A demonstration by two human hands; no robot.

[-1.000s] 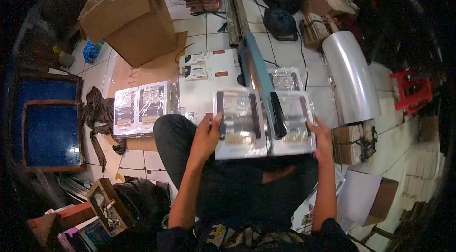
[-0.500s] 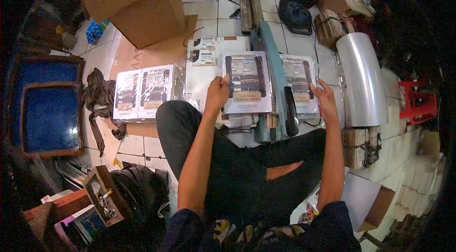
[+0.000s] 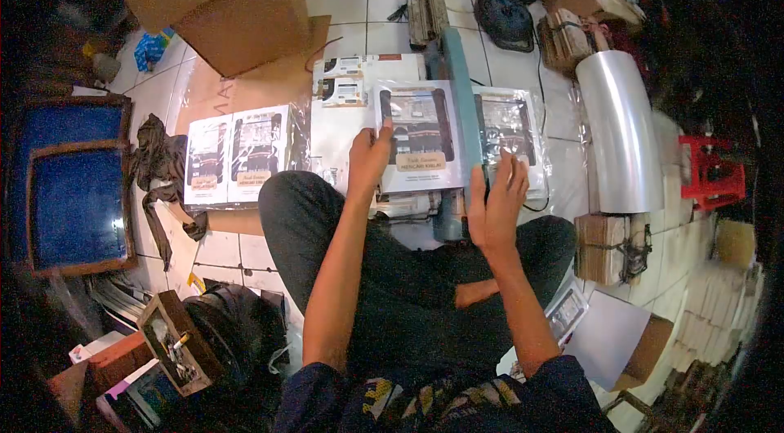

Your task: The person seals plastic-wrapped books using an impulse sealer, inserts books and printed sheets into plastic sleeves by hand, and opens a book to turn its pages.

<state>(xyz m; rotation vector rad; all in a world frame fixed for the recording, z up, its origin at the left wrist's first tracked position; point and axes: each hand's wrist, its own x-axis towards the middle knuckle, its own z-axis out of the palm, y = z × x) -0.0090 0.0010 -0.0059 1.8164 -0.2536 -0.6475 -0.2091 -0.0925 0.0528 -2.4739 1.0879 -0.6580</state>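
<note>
My left hand [image 3: 370,157] grips the left edge of a white book [image 3: 415,176] with its thumb on the cover; clear film shows around it. This book lies against the left side of a long teal bar sealer [image 3: 464,98]. My right hand [image 3: 498,208] is over the sealer's near end, fingers stretched out and apart, hiding its black handle. Beyond those fingers, a second book [image 3: 505,118] with a matching cover lies in clear film on the sealer's right side. White printed sheets [image 3: 347,118] lie left of the held book.
Wrapped books [image 3: 237,151] lie on flat cardboard at left. A large carton [image 3: 237,16] stands behind them. A roll of clear film [image 3: 621,131] lies at right, near a tied paper bundle [image 3: 603,249] and a red stool [image 3: 710,171]. A wooden box [image 3: 175,343] sits at lower left.
My right hand has let go of the right-hand book's edge and moved left to the sealer's near end. My left hand still holds its book. The whole view has shifted slightly.
</note>
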